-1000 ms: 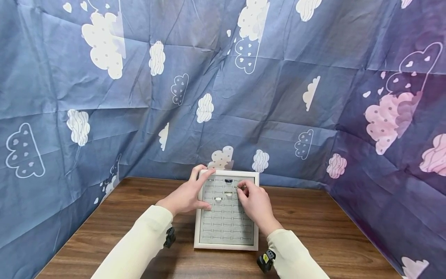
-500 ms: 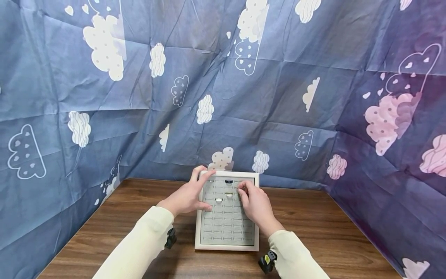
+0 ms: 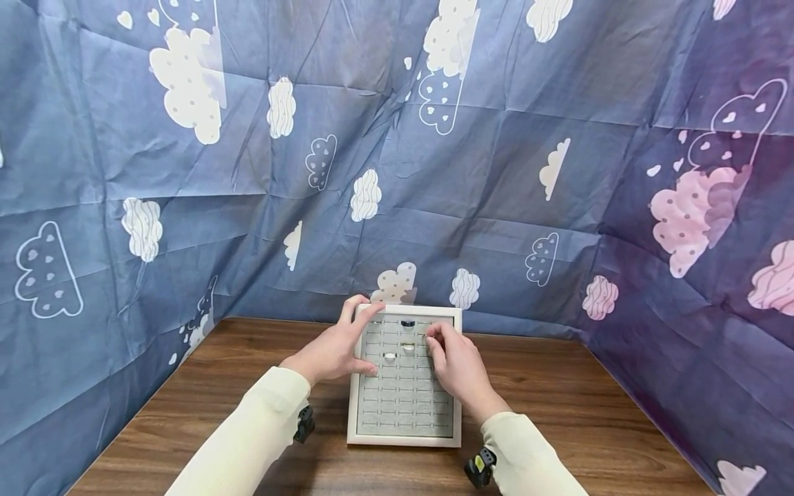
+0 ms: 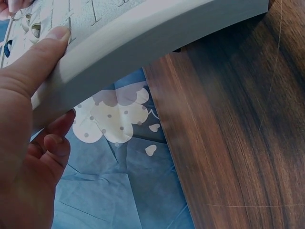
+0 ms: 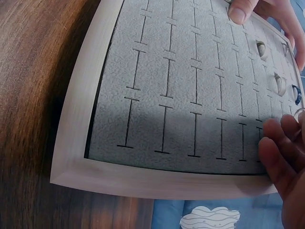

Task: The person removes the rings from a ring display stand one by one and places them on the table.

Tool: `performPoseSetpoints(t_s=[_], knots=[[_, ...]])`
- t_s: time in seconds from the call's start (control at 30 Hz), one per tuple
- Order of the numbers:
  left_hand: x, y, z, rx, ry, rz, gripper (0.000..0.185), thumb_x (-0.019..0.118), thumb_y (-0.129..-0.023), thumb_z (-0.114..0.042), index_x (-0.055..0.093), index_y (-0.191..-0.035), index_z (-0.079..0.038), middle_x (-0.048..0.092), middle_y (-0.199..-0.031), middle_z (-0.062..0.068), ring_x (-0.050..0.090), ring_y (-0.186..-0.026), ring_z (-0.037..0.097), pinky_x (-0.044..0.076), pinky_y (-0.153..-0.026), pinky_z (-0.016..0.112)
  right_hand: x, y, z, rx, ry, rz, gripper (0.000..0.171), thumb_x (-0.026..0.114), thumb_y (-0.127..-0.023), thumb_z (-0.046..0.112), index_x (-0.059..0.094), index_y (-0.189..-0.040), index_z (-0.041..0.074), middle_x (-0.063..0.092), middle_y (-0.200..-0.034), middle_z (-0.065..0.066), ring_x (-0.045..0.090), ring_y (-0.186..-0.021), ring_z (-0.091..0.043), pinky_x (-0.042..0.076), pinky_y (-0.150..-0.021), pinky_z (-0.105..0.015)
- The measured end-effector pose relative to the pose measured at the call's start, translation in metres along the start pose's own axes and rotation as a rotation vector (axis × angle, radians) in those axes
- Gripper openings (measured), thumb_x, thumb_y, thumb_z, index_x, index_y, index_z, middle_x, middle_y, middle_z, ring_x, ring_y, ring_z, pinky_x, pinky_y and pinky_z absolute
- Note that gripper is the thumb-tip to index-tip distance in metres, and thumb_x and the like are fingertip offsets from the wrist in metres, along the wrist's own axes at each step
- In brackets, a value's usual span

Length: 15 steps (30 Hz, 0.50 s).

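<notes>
A ring display tray [image 3: 403, 413] with a pale frame and grey slotted padding stands in the middle of the table. My left hand [image 3: 331, 348] grips its left side; the thumb [image 4: 45, 52] lies over the padding and the other fingers go round behind the frame. Near the upper right slots, my right hand [image 3: 459, 362] pinches a thin silvery ring [image 5: 299, 113], mostly hidden by the fingers. In the padding sit a dark blue ring [image 3: 407, 323], a silver ring [image 3: 389, 357] and a gold-toned ring [image 3: 407, 346]. Another small ring [image 5: 285, 49] shows near the left thumb's side.
The brown wooden table [image 3: 533, 427] extends on both sides of the tray. Behind it and along both sides hangs a blue cloth [image 3: 471, 172] with cloud prints. A dark wrist device [image 3: 480, 467] sits by the right sleeve.
My right fingertips have shifted slightly to the right at the upper slots, still pinching the ring. The left hand keeps its grip on the tray.
</notes>
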State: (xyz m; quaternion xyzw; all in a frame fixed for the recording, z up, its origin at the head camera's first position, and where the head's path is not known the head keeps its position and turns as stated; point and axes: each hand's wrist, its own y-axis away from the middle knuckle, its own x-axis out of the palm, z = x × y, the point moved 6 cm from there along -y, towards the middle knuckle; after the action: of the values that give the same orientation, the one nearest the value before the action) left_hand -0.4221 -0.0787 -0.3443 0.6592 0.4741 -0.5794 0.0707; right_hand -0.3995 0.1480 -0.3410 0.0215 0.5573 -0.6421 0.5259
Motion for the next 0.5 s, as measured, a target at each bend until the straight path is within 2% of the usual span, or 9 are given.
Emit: performPoseSetpoints(t_s=[0.23,0.5], knots=[[0.000,0.000,-0.001,0.004,-0.006,-0.006,0.114,0.099,-0.079,-0.026,0.026,-0.167,-0.018,0.022,-0.160,0.017,0.065,-0.085,0.020,0.060,-0.084,0.037,-0.001,0.001,-0.004,0.049,-0.094,0.021,0.005,0.069,-0.104,0.006,0.064,-0.107,0.007,0.068,-0.086,-0.003,0.061,-0.061,-0.003,0.055,-0.067,-0.027],[-0.001,0.000,-0.002,0.005,-0.005,-0.011,0.114,0.099,-0.079,-0.025,0.026,-0.167,-0.020,0.022,-0.161,0.018,0.065,-0.084,0.020,0.060,-0.082,0.036,-0.011,0.003,-0.005,0.068,-0.128,0.021,0.008,0.072,-0.100,0.007,0.066,-0.107,0.007,0.069,-0.087,-0.004,0.061,-0.066,-0.004,0.054,-0.066,-0.025]])
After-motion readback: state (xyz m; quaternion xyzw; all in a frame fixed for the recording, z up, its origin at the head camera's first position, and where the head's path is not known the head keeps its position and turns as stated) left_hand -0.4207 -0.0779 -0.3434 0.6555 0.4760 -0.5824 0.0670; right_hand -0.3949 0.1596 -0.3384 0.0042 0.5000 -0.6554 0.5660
